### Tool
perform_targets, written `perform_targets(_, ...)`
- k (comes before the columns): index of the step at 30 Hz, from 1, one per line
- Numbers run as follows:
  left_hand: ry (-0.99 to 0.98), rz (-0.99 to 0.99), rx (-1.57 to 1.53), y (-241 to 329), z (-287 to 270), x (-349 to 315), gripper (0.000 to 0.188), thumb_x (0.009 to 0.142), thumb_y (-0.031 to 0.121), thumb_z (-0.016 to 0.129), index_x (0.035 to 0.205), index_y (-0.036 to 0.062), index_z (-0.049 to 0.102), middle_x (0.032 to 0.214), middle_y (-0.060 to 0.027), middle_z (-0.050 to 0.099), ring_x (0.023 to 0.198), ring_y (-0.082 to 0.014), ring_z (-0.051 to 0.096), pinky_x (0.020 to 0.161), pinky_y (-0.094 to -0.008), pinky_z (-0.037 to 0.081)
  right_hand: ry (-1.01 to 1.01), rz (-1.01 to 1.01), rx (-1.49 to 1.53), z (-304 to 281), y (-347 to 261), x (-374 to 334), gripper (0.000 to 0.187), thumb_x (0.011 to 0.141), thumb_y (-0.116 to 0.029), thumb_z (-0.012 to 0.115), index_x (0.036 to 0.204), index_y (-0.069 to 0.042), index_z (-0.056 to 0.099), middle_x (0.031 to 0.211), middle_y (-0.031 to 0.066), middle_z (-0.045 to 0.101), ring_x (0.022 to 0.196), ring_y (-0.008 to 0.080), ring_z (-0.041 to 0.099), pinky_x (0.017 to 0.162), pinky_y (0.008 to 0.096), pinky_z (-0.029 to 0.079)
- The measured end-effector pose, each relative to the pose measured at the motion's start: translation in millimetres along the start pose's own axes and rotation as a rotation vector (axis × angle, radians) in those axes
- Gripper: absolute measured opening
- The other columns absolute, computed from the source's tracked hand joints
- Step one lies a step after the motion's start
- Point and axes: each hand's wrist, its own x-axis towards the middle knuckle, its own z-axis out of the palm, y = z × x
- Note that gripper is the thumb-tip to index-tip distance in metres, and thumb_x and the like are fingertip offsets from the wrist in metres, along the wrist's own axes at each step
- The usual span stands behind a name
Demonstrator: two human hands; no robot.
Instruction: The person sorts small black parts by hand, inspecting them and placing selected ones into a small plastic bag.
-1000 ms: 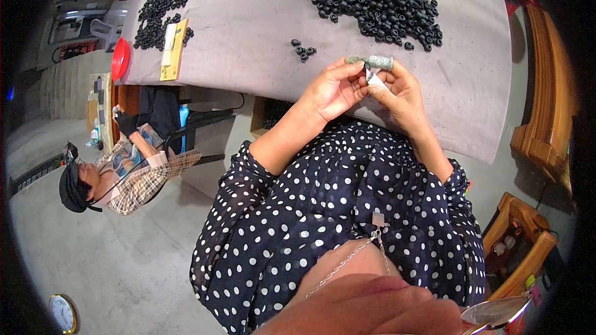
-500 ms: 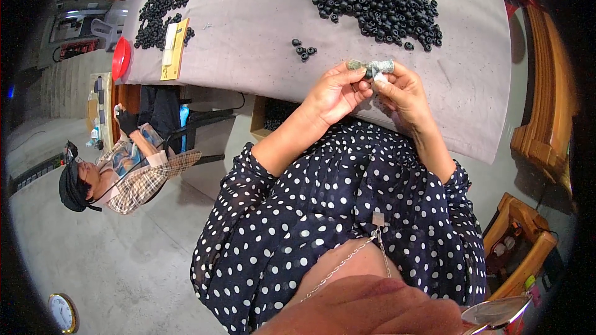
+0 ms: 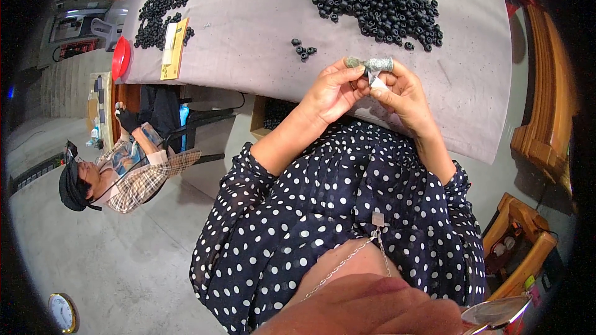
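Both my hands meet just over the table's near edge, fingers pinched together. Between the fingertips of my left hand (image 3: 335,91) is a small black piece, mostly hidden by the fingers; it resembles the round black pieces on the table. My right hand (image 3: 406,96) is closed on a small white piece (image 3: 377,83), whose kind I cannot make out, held against the black one. Silvery-green wrapping covers the index fingertips of both hands. Beyond them lies a small group of round black pieces with holes (image 3: 304,50). A large heap of the same pieces (image 3: 372,6) spreads farther back.
A grey cloth covers the table (image 3: 242,43). At its left are another black heap (image 3: 158,12), a yellow card (image 3: 176,49) and a red bowl (image 3: 121,58). An open box (image 3: 257,123) sits below the edge. Another person (image 3: 118,167) works at left; wooden furniture (image 3: 546,99) stands right.
My fingers have shifted slightly around the small pieces; less of the black one shows now and the white piece sits a little lower. The other person's gloved hand moved slightly.
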Motion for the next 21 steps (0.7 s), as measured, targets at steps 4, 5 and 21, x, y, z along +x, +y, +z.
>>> perform_targets(4, -0.015, -0.011, -0.022, 0.2, 0.4, -1.1, 0.004, 0.083, 0.006, 0.058, 0.086, 0.006, 0.057, 0.077, -0.0036, 0.06, 0.068, -0.0128, 0.058, 0.067, -0.0279, 0.051, -0.012, 0.018, 0.021, -1.9, -1.5, -0.5, 0.035, 0.08, -0.005, 0.064, 0.112, 0.0, 0.05, 0.097, 0.0089, 0.063, 0.09, 0.0138, 0.06, 0.08, 0.0244, 0.047)
perform_targets(5, -0.014, -0.014, -0.021, 0.4, 0.2, -0.8, 0.004, 0.083, 0.006, 0.058, 0.086, 0.006, 0.057, 0.077, -0.0036, 0.06, 0.068, -0.0128, 0.058, 0.067, -0.0279, 0.051, -0.024, 0.019, 0.022, -1.6, -1.6, -0.8, 0.035, 0.08, -0.005, 0.064, 0.112, 0.0, 0.05, 0.097, 0.0089, 0.063, 0.09, 0.0138, 0.06, 0.08, 0.0244, 0.047)
perform_targets(21, -0.006, -0.011, -0.012, -1.8, 0.7, -2.9, 0.005, 0.083, 0.004, 0.058, 0.087, 0.0052, 0.057, 0.079, -0.0044, 0.059, 0.068, -0.0131, 0.057, 0.067, -0.0282, 0.051, -0.001, 0.088, 0.022, -9.2, 2.7, 1.5, 0.034, 0.08, -0.008, 0.065, 0.111, -0.001, 0.051, 0.093, 0.0064, 0.063, 0.081, 0.0095, 0.059, 0.071, 0.0204, 0.046)
